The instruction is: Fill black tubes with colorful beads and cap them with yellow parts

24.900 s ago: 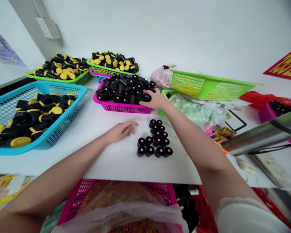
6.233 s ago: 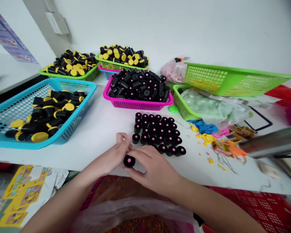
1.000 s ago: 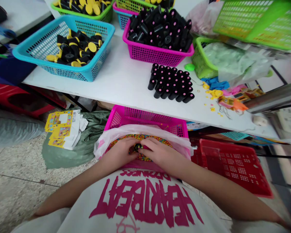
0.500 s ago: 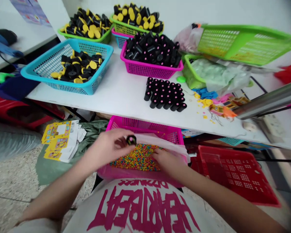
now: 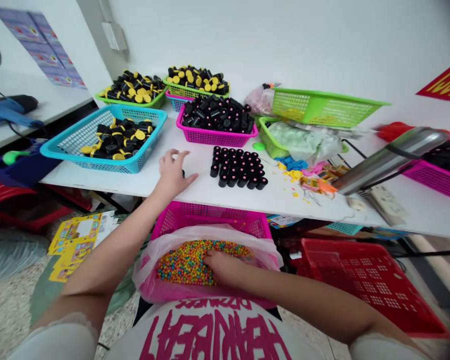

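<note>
My left hand (image 5: 174, 172) is over the white table, its thumb and fingers spread apart. A small bit of a black tube (image 5: 183, 173) shows just behind it, mostly hidden by the hand. To its right stand several rows of upright black tubes (image 5: 237, 167) with pink dots on top. My right hand (image 5: 225, 267) is curled into a heap of small multicoloured beads (image 5: 183, 260), fingertips hidden among them. The beads lie in a translucent plastic bag (image 5: 146, 265) inside a pink basket (image 5: 159, 225) at my lap.
On the table (image 5: 198, 195), a blue basket (image 5: 50, 148) holds black-and-yellow tubes, and a magenta basket (image 5: 217, 138) holds pink-dotted ones. Green baskets stand behind. A metal pole (image 5: 390, 160) crosses at right. A red crate (image 5: 360, 285) lies low right; yellow printed cards (image 5: 73, 245) lie low left.
My left hand has moved from above the beads, where it held a black tube, up to the table, and its fingers have spread. My right hand stays in the beads. The view has tilted up.
</note>
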Motion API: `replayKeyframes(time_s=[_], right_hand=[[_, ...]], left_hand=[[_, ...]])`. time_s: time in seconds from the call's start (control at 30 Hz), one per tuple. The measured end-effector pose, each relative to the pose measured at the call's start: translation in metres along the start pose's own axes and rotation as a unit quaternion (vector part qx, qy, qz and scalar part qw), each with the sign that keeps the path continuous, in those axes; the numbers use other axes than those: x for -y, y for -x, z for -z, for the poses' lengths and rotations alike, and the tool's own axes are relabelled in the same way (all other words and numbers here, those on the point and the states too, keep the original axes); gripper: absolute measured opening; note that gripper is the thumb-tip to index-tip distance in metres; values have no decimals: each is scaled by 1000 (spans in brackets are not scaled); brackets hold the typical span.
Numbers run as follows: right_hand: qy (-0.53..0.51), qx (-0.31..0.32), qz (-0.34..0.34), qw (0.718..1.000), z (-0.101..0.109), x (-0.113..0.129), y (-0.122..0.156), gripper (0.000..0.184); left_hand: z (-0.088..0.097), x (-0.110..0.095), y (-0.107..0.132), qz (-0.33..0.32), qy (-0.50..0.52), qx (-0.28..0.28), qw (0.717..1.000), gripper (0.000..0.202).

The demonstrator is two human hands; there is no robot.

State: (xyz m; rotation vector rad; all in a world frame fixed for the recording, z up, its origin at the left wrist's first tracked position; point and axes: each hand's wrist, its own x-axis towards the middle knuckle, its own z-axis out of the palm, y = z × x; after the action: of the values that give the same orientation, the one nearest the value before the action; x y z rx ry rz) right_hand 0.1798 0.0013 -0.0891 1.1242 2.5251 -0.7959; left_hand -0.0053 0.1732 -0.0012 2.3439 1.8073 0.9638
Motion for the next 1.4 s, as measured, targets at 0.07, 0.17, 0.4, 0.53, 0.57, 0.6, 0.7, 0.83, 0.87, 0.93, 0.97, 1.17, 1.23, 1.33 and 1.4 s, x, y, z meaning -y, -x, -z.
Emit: replayKeyframes(time_s=[0.07, 0.17, 0.4, 0.53, 0.57, 0.6, 0.7, 0.83, 0.87, 0.93, 0.97, 1.17, 1.23, 1.33, 1.4], right_hand=[[-17, -7, 12, 1000, -2, -2, -1, 32], [-35, -13, 31, 999, -6, -5, -3, 34], [-85, -27, 25, 996, -7, -8, 1, 40], [-160, -33, 2, 987, 0, -11, 9, 46], [-180, -40, 5, 983, 2, -12, 11, 45], [-199, -46, 7, 979, 3, -14, 14, 42], [-257, -67, 7, 964, 10, -18, 26, 32], [-309, -119, -11, 943, 21, -18, 46, 24], [-315, -136, -14, 939, 24, -17, 50, 23], [-316, -175, -6, 932, 29, -13, 55, 21], [-310, -196, 6, 930, 30, -11, 56, 21], [-203, -254, 116, 939, 30, -1, 50, 33], [-183, -242, 119, 945, 32, 3, 49, 33], [-190, -214, 82, 955, 37, 10, 50, 26], [-187, -208, 75, 957, 40, 13, 53, 25]], left_hand=[[-13, -23, -1, -60, 36, 40, 997, 51], [-37, -46, -6, -35, 94, 104, 990, 51], [-62, -51, -27, 15, 143, 134, 980, 61], [-29, -55, -16, 6, 139, 139, 980, 58], [-15, -56, -7, -4, 142, 142, 980, 56], [0, -56, 6, -21, 148, 152, 977, 53], [42, -55, 58, -64, 182, 204, 960, 38], [56, -47, 137, -78, 194, 312, 927, 26], [52, -45, 153, -72, 186, 331, 922, 25], [39, -41, 176, -55, 171, 368, 912, 24], [32, -41, 183, -44, 170, 379, 909, 25], [21, -43, 188, -17, 204, 365, 908, 27], [23, -44, 186, -20, 216, 361, 907, 25], [24, -44, 183, -22, 221, 349, 911, 26], [23, -45, 182, -25, 219, 340, 914, 26]])
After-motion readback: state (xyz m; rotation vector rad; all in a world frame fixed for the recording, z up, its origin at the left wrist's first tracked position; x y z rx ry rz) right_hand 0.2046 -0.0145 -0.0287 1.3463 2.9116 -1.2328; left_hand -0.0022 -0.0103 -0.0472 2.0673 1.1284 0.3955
